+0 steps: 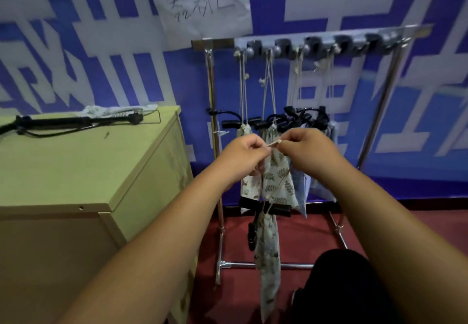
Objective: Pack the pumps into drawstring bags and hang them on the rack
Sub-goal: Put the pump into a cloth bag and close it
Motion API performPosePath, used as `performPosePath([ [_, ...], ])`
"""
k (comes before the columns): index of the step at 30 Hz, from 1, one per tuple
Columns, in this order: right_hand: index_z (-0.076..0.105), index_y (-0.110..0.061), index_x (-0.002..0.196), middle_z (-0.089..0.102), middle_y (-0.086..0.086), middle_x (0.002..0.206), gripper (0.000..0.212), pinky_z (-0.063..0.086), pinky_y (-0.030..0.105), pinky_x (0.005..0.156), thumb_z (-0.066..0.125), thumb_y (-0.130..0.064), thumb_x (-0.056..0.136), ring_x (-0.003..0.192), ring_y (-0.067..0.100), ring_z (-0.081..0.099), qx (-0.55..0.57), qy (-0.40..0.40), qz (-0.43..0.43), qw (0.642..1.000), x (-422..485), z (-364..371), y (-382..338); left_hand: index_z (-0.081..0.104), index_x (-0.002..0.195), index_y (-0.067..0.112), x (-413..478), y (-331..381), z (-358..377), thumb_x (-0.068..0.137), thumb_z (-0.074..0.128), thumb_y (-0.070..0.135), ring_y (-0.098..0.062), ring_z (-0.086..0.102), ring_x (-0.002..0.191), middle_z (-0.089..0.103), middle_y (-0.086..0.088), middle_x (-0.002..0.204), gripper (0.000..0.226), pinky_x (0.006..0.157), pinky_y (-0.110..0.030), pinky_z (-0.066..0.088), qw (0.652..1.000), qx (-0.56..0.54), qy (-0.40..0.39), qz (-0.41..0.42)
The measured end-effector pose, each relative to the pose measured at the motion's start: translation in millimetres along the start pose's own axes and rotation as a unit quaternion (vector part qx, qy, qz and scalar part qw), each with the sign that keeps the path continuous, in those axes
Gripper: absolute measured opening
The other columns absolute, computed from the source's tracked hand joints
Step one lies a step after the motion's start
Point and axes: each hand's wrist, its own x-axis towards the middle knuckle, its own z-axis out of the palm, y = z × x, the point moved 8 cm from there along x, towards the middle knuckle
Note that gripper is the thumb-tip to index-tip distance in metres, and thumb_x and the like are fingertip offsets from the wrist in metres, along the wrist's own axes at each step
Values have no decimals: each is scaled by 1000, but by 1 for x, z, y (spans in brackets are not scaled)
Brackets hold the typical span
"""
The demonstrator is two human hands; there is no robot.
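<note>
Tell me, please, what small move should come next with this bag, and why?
Probably lift the cord up to the rightmost hook of the rack, which looks free. The left hand and right hand pinch it, the packed bag hangs below, and the other hooks already carry bags.

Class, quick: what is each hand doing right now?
Left hand: pinching the cord.
Right hand: pinching the same cord.

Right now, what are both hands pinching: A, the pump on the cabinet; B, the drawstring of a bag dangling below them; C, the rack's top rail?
B: the left hand and right hand pinch a drawstring between them, with the leaf-print bag hanging underneath.
</note>
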Motion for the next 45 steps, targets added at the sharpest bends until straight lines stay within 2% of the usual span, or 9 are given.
performPosePath([
  [3, 78, -21, 89, 71, 1, 70, 15, 48, 28, 56, 71, -26, 101, 58, 14, 65, 4, 53, -13, 999, 1, -37, -13, 69, 94, 14, 9, 32, 5, 101, 70, 27, -18, 74, 74, 70, -8, 79, 14, 77, -47, 65, 1000, -21, 5, -5],
  [8, 78, -16, 92, 77, 6, 79, 17, 63, 43, 69, 75, -30, 101, 75, 25, 78, 42, 152, -32, 987, 11, -100, -29, 68, 94, 14, 26, 102, 16, 101, 72, 23, -21, 76, 74, 68, -6, 81, 12, 70, -39, 63, 998, -62, 13, 16],
  [11, 78, -19, 96, 78, 5, 85, 15, 56, 32, 61, 73, -32, 102, 82, 23, 78, 46, 204, -57, 976, 18, -142, -38, 66, 100, 12, 37, 146, 27, 102, 70, 22, -22, 76, 74, 67, -5, 83, 11, 67, -35, 61, 997, -67, 13, 36],
  [18, 76, -31, 86, 77, -7, 82, 11, 65, 46, 84, 75, -33, 97, 83, 18, 77, 45, 281, -98, 954, 45, -213, -45, 65, 104, 11, 79, 207, 65, 106, 61, 24, -21, 75, 69, 67, -6, 87, 13, 55, -28, 55, 995, -94, 14, 37],
  [22, 77, -27, 94, 77, -9, 87, 7, 65, 45, 87, 76, -27, 100, 86, 15, 75, 41, 299, -103, 948, 62, -243, -36, 66, 118, 6, 108, 224, 97, 108, 57, 23, -26, 77, 71, 67, -7, 86, 21, 58, -31, 61, 991, -131, 4, 21],
  [27, 81, -21, 106, 77, -10, 93, 11, 65, 41, 87, 75, -30, 101, 89, 10, 74, 34, 316, -98, 943, 85, -261, -17, 67, 110, 3, 133, 226, 126, 109, 58, 26, -30, 75, 76, 64, -9, 82, 25, 68, -40, 66, 981, -191, -22, 9],
  [34, 81, -19, 111, 78, -7, 97, 15, 65, 41, 90, 74, -29, 103, 94, 12, 74, 21, 301, -82, 950, 128, -272, 12, 68, 117, 0, 181, 223, 147, 108, 60, 26, -33, 75, 76, 68, -11, 86, 28, 72, -44, 66, 983, -183, -7, 2],
  [39, 81, -17, 110, 75, -5, 92, 14, 61, 32, 81, 71, -25, 104, 88, 13, 72, -13, 288, -76, 955, 166, -264, 22, 74, 107, 8, 216, 209, 148, 107, 61, 29, -34, 80, 91, 77, -12, 94, 24, 75, -49, 68, 987, -154, 27, -20],
  [45, 79, -27, 104, 78, -4, 90, 8, 67, 46, 84, 74, -25, 99, 87, 18, 77, 33, 270, -40, 961, 204, -255, 41, 75, 109, 7, 247, 199, 153, 107, 60, 29, -28, 76, 72, 76, -9, 88, 27, 72, -44, 68, 988, -143, 28, -50],
])
